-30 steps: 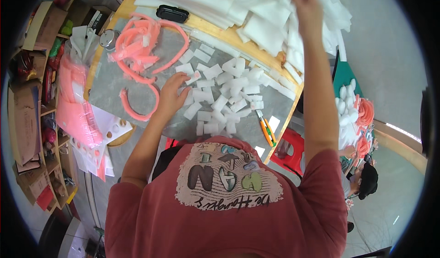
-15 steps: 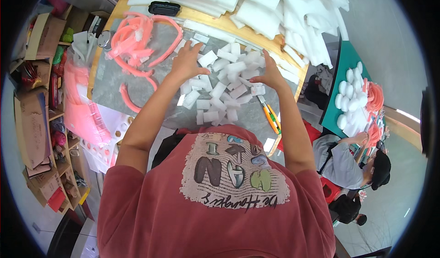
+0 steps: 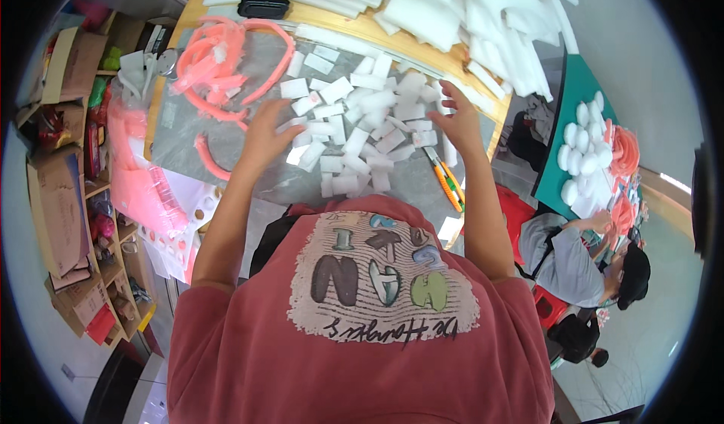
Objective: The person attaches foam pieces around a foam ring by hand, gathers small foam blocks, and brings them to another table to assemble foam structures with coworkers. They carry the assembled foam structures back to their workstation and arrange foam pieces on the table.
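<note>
A loose heap of small white foam blocks (image 3: pixel 354 115) covers the middle of the grey table top (image 3: pixel 286 190). At the heap's left edge is my left hand (image 3: pixel 265 128), fingers apart and holding nothing. My right hand (image 3: pixel 458 119) stays at the right edge, its fingers spread and slightly curled, also without anything in it. Just below the right hand lie utility knives (image 3: pixel 445 183) with orange and green handles. Pink foam strips (image 3: pixel 215 58) lie coiled beyond my left hand, and a short curved pink strip (image 3: pixel 209 158) is nearer to me.
White foam sheets (image 3: pixel 422 9) are piled along the far edge beside a black tray (image 3: pixel 264 6). Shelves with boxes (image 3: pixel 56 198) and a bag of pink foam (image 3: pixel 139 168) stand at left. At right a co-worker (image 3: pixel 581 262) sits by a green table (image 3: pixel 558 168) with white oval pieces.
My left hand has drawn back to the left and nearer to me, uncovering blocks. The right hand has shifted slightly right and nearer. The blocks between the hands lie a little more spread out.
</note>
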Tool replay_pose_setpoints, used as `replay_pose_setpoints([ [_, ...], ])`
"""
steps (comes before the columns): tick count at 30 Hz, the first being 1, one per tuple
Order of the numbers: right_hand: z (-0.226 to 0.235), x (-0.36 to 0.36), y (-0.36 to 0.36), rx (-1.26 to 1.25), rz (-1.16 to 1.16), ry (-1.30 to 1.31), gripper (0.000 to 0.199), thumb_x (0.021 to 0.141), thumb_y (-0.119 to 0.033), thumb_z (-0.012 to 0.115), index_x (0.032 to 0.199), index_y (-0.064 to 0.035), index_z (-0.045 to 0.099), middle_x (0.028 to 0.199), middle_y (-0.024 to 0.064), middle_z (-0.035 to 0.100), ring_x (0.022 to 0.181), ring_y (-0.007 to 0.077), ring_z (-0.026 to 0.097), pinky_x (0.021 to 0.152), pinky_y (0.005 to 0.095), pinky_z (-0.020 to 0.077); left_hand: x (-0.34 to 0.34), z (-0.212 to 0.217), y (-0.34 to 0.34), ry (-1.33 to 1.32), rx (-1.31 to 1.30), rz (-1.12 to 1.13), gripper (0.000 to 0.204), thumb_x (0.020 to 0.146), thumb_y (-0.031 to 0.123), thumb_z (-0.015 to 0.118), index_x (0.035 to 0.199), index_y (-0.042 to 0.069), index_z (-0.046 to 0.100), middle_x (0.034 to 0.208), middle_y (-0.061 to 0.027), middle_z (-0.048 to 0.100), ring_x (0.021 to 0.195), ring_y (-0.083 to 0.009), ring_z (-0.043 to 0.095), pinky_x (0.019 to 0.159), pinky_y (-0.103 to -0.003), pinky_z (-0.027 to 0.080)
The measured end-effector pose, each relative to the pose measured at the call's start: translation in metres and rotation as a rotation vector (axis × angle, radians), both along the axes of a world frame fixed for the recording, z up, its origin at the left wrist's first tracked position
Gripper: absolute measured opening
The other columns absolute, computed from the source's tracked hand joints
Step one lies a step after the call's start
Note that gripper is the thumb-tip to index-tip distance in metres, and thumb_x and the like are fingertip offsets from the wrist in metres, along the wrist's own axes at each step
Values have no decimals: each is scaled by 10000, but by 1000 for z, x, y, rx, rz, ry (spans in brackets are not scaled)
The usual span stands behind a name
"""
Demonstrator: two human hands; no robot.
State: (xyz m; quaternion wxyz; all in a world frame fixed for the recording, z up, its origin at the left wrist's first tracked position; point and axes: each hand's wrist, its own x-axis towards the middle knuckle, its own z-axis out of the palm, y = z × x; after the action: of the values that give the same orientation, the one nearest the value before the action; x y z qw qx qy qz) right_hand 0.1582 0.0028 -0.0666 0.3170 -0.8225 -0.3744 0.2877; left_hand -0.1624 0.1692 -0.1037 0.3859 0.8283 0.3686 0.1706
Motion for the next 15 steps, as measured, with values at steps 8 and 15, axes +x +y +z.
replay_pose_setpoints([
  [8,-45,29,-68,-260,-107,-344,345,669,-273,712,928,-70,610,790,105,622,744,259,604,645,364,467,-37,-14,-18,60,-84,130,338,703,131,660,1007,13,574,990,-134,564,892,-288,540,777,-346,432],
  [15,-52,24,-61,-477,-112,-388,403,640,-317,677,968,-102,585,854,115,635,818,303,609,693,402,474,-29,-8,-22,7,8,59,364,703,137,666,1030,18,560,988,-131,559,843,-272,549,731,-340,444],
])
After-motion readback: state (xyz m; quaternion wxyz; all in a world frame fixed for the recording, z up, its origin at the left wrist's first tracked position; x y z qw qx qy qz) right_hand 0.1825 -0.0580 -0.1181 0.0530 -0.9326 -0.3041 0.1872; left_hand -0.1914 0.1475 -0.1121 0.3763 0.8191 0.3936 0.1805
